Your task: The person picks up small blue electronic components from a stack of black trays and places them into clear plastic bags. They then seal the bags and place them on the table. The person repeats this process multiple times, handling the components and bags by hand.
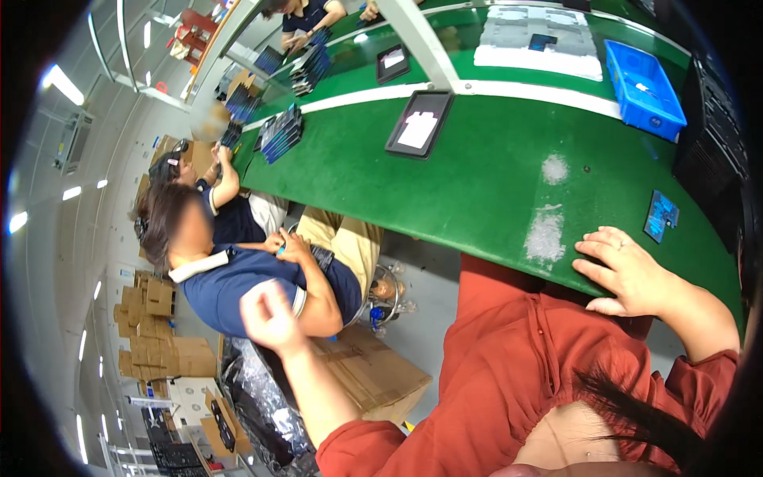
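Green is the table [469, 195], and on its right part lies a small blue board [661, 215], touched by neither hand. Just beside the board, to its left and nearer to the wearer, the right hand [624, 270] rests palm down at the table's edge, with its fingers spread. The left hand [272, 316] is raised well to the left of the board, away from the table; it is blurred, its fingers look bent, and I cannot tell whether they pinch something. Two pale patches [544, 237] mark the table to the left of the board. Beyond the board there is a blue bin [656, 122]. Farther left of the board lie a black tray [430, 101] and a stack [281, 133] of dark blue pieces. Well left of the board sits a co-worker [246, 290] in a dark blue shirt.
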